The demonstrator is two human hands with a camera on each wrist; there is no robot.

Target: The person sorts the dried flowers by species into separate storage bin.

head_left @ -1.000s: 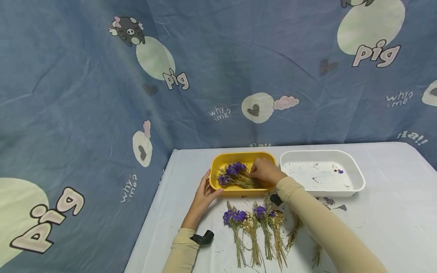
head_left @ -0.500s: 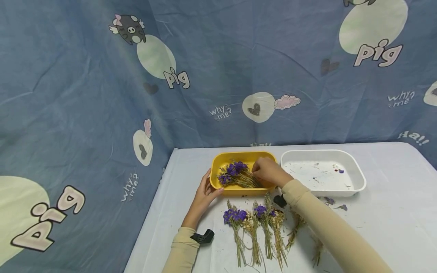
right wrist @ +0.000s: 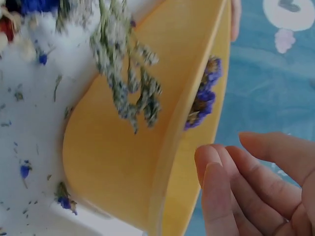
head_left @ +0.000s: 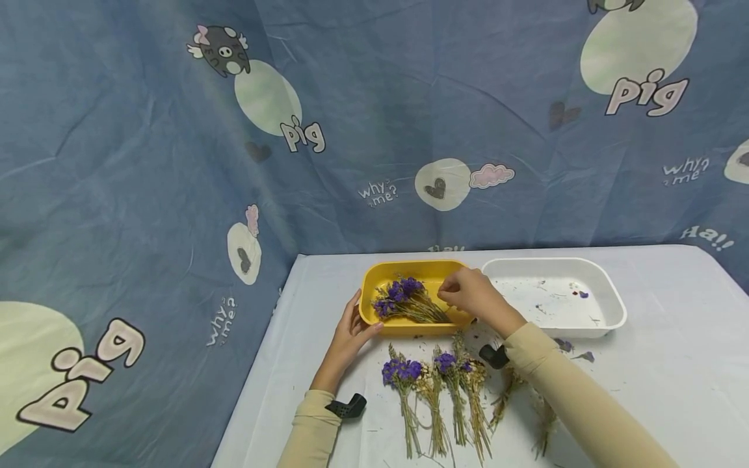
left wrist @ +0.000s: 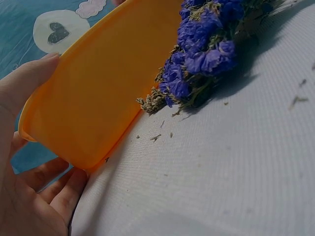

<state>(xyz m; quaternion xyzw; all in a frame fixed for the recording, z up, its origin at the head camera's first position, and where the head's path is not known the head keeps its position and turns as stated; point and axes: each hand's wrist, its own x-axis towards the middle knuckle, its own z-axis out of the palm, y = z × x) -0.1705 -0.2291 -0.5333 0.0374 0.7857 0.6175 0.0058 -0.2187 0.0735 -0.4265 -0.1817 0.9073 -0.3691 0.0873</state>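
Note:
A yellow plastic tray (head_left: 418, 330) stands at the back of the table, holding a bunch of dried purple flowers (head_left: 404, 291) whose stems point right. My left hand (head_left: 346, 339) grips the tray's left corner; in the left wrist view the thumb lies at the rim and the other fingers wrap the outside wall. Over the tray's right end is my right hand (head_left: 473, 296), beside the stem ends. The right wrist view shows its fingers (right wrist: 216, 191) loosely bent with nothing between them. Purple petals (right wrist: 203, 105) peek above the tray rim there.
Several dried bunches, including purple flowers (head_left: 402, 372) and beige ones (head_left: 432, 387), lie in a row before the yellow tray. To its right is a white tray (head_left: 550, 331) with scattered bits. More sprigs (head_left: 547, 426) lie partly under the right forearm.
My right hand has drawn back to the right and away from the stems of the bunch in the tray. The left hand stays at the tray's corner.

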